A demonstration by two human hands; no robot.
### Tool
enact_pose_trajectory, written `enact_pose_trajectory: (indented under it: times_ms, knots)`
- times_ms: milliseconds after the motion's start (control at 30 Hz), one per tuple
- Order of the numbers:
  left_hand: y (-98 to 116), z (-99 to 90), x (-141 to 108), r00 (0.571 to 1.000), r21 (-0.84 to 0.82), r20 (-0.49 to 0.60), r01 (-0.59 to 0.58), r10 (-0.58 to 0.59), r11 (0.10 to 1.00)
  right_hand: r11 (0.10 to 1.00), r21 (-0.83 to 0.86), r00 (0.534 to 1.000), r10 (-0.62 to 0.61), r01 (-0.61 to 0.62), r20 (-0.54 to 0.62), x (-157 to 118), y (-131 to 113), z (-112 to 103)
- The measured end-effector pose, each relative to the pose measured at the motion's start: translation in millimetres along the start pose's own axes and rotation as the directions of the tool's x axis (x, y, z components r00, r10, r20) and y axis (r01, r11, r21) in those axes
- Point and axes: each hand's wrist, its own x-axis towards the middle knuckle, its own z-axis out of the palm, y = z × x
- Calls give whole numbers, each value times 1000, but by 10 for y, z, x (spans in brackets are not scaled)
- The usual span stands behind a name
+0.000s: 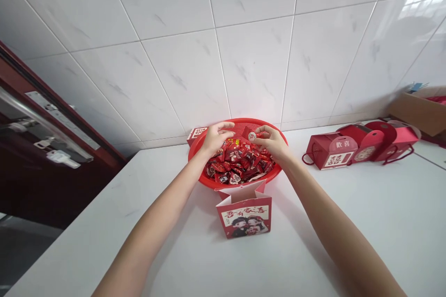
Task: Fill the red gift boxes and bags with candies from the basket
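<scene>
The small round piece, pale with a red mark, is above the far part of the red basket, and your right hand is pinching it between the thumb and the bent fingers. Below it lie many red wrapped packets, so I judge that the step in hand is to select single pieces from the basket. The next move, in my opinion, calls for a gentle, sure pinch, and for enough height that the piece passes over the rim without touching it. Your left hand is over the left side of the same basket; its thumb and forefinger are spread apart, and I see nothing between them, though the lower fingers are partly hidden. Both forearms reach forward and come toward each other, one on each side of the open gift box, which stands upright just before the basket, its mouth upward. Both wrists are higher than the packets, and the palms turn inward. Farther out, on the white table, some closed red boxes stand in a row to your right, well apart from your hands.
</scene>
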Motion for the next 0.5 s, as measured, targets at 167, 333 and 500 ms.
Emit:
enact_pose_trajectory:
  times_ms: [167, 333, 500]
  knots:
    - [-140, -140, 264, 994, 197, 15, 101, -106, 975, 1000, 29, 994, -1, 5, -111, 44, 43, 12]
    - [-169, -154, 571, 965, 415, 150, 135, -214, 900, 998, 54, 993, -9, 15, -114, 39, 48, 17]
    - [-260, -48, 684, 908, 536, 254, 154, -332, 830, 999, 46, 996, -23, 27, -90, 22, 31, 23]
